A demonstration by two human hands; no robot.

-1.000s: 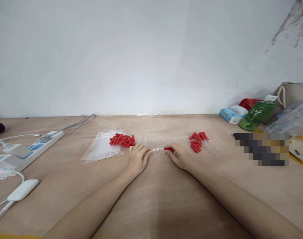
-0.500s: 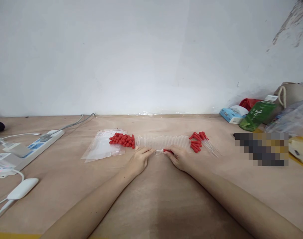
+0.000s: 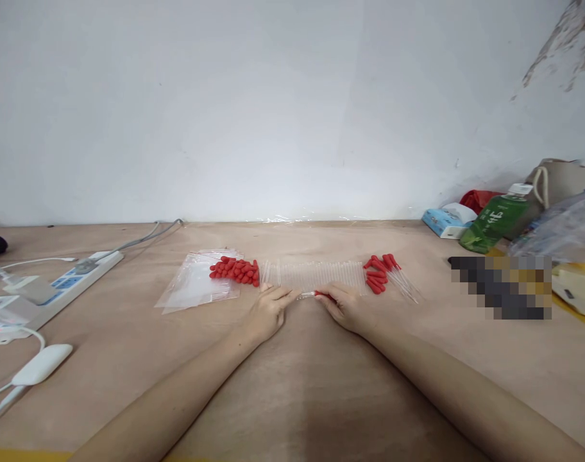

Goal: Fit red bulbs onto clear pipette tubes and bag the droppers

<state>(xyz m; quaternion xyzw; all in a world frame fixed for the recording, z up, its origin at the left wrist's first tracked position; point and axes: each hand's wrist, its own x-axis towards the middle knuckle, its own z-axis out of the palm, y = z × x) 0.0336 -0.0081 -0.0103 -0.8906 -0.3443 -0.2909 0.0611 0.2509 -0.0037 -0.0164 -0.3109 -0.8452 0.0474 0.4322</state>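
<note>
- The left hand [image 3: 269, 311] pinches a clear tube [image 3: 307, 295] at its fingertips, over the front edge of a row of tubes.
- The right hand [image 3: 346, 308] grasps a red bulb [image 3: 324, 296] between thumb and fingers; most of the bulb is hidden.
- The held tube runs level across the short gap between the hands, its right end meeting the bulb; how far it goes in, I cannot tell.
- The tubes [image 3: 316, 274] lie side by side mid-table, pointing toward the table's back edge, well apart from that edge.
- Loose bulbs [image 3: 235, 271] are heaped at the row's left end, partly on flat clear bags [image 3: 191, 285].
- Droppers [image 3: 378, 280], red at one end, lie just beyond the row's right end; several clear stems slant toward the table's front right.
- A power strip [image 3: 90, 274] lies toward the left of the table [image 3: 292, 366], cables around it.
- A tissue pack [image 3: 441, 224] and a tilted green bottle [image 3: 495, 221] are near the back edge at the right.
- A dark thing [image 3: 494, 292] in front of the bottle is pixelated.
</note>
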